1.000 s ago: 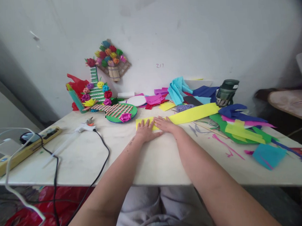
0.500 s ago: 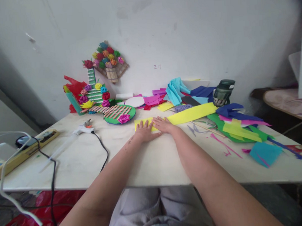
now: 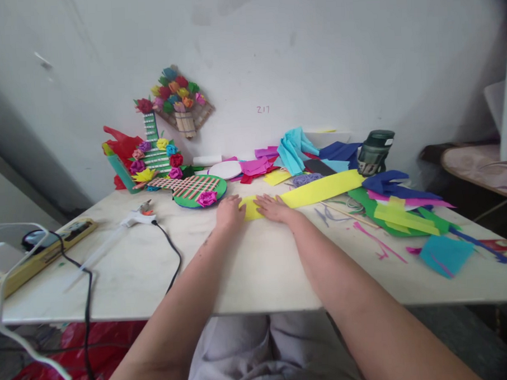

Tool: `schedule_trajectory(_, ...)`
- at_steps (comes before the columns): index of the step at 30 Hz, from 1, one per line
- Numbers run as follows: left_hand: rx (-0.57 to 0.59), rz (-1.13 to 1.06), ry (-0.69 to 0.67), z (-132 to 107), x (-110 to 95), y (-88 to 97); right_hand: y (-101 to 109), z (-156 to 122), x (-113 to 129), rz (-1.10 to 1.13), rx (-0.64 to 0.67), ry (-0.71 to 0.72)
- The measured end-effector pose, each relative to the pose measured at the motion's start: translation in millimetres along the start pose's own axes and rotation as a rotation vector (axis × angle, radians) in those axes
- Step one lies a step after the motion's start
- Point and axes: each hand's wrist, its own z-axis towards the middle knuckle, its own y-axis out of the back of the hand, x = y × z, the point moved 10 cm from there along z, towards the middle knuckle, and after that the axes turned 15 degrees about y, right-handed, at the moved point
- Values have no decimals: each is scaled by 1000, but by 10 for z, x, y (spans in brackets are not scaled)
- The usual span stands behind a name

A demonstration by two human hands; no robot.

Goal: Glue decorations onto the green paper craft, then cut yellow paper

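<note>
A long yellow paper strip [image 3: 321, 190] lies across the white table, its right end rising toward a dark bottle. At its left end is my left hand [image 3: 230, 211], its fingers curled in on the paper and the edge hidden beneath them. My right hand [image 3: 273, 208] rests flat on the strip a little to the right, fingers stretched out and apart. Beyond my left hand lies a green guitar-shaped craft [image 3: 197, 191] with crossed sticks and a pink paper flower.
A white glue gun [image 3: 137, 218] with a black cord lies left, near a power strip [image 3: 42, 258]. Coloured paper sheets [image 3: 294, 152] are heaped along the wall. The dark bottle [image 3: 375, 153] stands right, behind green and blue paper scraps [image 3: 367, 207]. Flower crafts [image 3: 157, 155] lean at back left.
My left hand has slid left to the strip's end, and its spread fingers have curled in. My right hand stays flat in nearly the same spot. The view has shifted slightly.
</note>
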Motion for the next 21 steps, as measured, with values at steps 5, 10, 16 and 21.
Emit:
schedule_trajectory(5,209,73,-191,-219,-323,-335,-5,-16,15,-7,5,3)
schedule_trajectory(10,338,97,-155,-281,-286,-507,-7,17,-23,-2,-34,9)
schedule_trajectory(16,331,108,-168,-283,-286,-494,257,-27,-141,95,-276,-53)
schedule_trajectory(21,323,130,-179,-294,-308,-513,194,29,9,63,-235,29)
